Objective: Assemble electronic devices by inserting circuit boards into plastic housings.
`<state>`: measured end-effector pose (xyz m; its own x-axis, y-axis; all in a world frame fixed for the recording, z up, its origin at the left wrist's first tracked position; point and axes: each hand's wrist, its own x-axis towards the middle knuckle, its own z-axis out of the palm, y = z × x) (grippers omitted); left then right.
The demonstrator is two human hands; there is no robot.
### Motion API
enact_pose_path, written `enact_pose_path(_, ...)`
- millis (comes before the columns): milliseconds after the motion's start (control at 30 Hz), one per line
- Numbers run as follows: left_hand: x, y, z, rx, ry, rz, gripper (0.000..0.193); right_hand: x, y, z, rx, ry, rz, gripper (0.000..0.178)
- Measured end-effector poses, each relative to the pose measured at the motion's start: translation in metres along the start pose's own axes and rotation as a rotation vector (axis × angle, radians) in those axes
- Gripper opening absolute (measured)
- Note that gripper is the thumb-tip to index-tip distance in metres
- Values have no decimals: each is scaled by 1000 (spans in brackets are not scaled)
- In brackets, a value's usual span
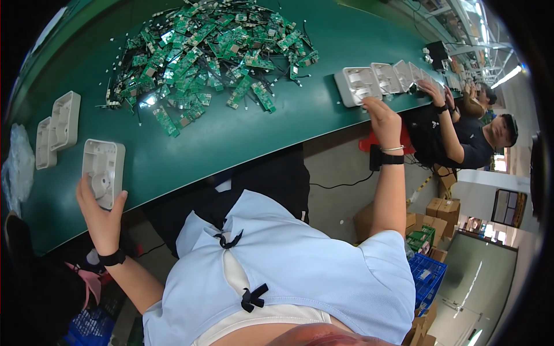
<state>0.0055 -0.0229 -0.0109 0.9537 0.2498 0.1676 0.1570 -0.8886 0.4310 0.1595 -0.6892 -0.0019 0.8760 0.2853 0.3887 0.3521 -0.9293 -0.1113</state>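
My left hand (101,214) grips the near end of a white plastic housing (88,154), fingers along its left side and thumb at its right. The housing lies open side up at the table's near edge, showing moulded compartments and a round recess. Far to the right, my right hand (385,120) has its fingers drawn together at the near edge of another white housing (347,88), first in a row of similar ones. Part of that grip is hidden behind the fingers. Two more white housings (66,118) sit at the left, one overlapping the other.
A large heap of green circuit boards (196,55) with black cables covers the far middle of the green table (259,135). A clear plastic bag (19,167) lies far left. At the right, a co-worker (470,135) reaches toward the housing row. Cardboard boxes (444,210) and a blue crate (427,277) stand behind.
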Motion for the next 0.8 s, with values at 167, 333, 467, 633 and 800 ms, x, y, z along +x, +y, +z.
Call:
enact_pose_path(167,1,3,2,-9,15,-15,93,-10,67,3,-94,40,49,16)
enact_pose_path(333,0,18,0,-116,58,-46,95,-12,107,-5,-275,-2,190,21)
enact_pose_path(467,-7,36,-4,-181,56,-23,99,5,64,1,-293,116,262,22)
enact_pose_path(633,-12,75,5,-343,-76,175,102,43,-41,19,178,56,128,21)
enact_pose_path(800,-6,119,31,-433,-167,348,102,94,-134,59,716,-123,443,26)
